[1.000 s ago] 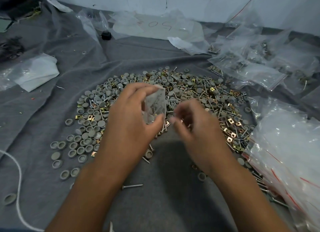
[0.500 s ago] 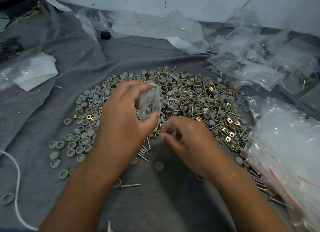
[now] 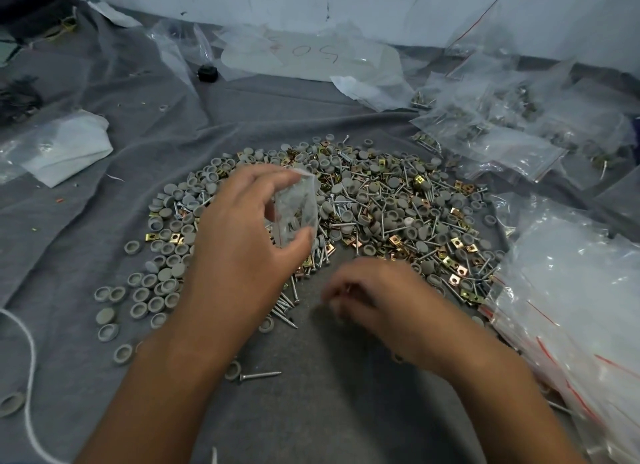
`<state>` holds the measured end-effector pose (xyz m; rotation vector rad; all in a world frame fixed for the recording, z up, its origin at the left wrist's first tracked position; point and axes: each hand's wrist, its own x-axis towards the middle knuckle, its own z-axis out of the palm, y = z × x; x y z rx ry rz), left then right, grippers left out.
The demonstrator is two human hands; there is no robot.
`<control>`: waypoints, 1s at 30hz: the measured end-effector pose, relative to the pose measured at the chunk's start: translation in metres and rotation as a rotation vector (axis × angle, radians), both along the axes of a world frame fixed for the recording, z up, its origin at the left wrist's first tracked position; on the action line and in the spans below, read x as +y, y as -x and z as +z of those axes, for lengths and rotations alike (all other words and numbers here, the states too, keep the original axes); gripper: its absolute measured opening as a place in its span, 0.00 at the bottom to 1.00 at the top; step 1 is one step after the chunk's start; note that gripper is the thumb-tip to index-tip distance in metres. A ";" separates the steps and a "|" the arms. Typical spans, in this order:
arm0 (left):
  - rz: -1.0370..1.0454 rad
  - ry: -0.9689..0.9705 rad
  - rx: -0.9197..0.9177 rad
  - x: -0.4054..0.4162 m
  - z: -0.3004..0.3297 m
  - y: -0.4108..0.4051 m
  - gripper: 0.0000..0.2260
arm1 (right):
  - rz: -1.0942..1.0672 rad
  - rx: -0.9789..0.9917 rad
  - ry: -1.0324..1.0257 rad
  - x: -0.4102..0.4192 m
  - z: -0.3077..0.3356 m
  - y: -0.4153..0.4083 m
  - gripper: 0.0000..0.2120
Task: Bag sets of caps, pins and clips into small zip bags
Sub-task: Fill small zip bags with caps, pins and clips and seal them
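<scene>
My left hand holds a small clear zip bag upright between thumb and fingers, with a few grey caps inside. It hovers over the left part of a big pile of grey caps, steel screws and gold clips on grey cloth. My right hand is low over the cloth just in front of the pile, fingers curled and blurred. Whether it holds anything is hidden. Loose screws lie between the two hands.
Filled zip bags lie at the back right. A stack of empty zip bags sits at the right edge. More grey caps spread left of the pile. A white cord runs along the left. A large plastic sheet lies at the back.
My right hand has dropped from beside the bag's mouth down to the cloth in front of the pile. The left hand has kept the bag almost still.
</scene>
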<state>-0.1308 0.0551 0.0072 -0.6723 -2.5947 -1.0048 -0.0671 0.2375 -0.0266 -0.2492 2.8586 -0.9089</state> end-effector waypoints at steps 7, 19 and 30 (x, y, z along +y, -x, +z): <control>-0.058 0.043 -0.022 0.008 -0.004 -0.003 0.25 | -0.240 0.853 0.315 -0.015 0.022 0.014 0.03; 0.274 -0.347 0.222 -0.027 0.010 0.012 0.24 | -0.272 0.327 0.219 -0.026 -0.006 0.024 0.05; 0.102 0.107 -0.018 -0.021 -0.005 0.016 0.25 | -0.052 0.214 -0.232 -0.039 -0.015 0.032 0.16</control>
